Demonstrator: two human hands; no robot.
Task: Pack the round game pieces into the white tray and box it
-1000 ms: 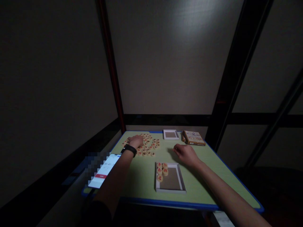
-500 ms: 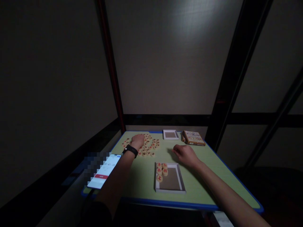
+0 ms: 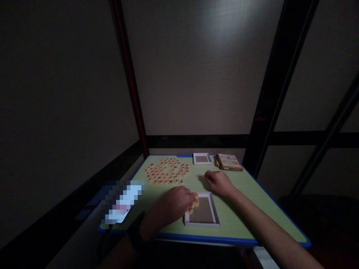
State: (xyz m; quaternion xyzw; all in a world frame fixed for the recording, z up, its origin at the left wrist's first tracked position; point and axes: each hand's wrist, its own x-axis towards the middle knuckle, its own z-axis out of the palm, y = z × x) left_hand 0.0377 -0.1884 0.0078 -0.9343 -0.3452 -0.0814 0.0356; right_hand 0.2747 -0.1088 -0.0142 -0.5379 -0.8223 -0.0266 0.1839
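Observation:
Round pale game pieces with red marks lie spread out (image 3: 167,172) on the far left of the green table (image 3: 246,209). A shallow white tray (image 3: 204,220) near the front edge holds a few of these pieces at its left end. My left hand (image 3: 176,203) is at the tray's left edge, fingers curled over those pieces; what it holds is hidden. My right hand (image 3: 220,182) rests on the table just behind the tray, fingers loosely curled with nothing visible in them.
A smaller white tray (image 3: 202,158) and a brown printed box (image 3: 229,162) sit at the table's far edge. A lit phone (image 3: 123,201) lies at the left front corner. Dark posts (image 3: 131,86) stand behind the table. The room is dim.
My left hand has come back from the spread of pieces to the near tray's left edge. My right hand has stayed in place.

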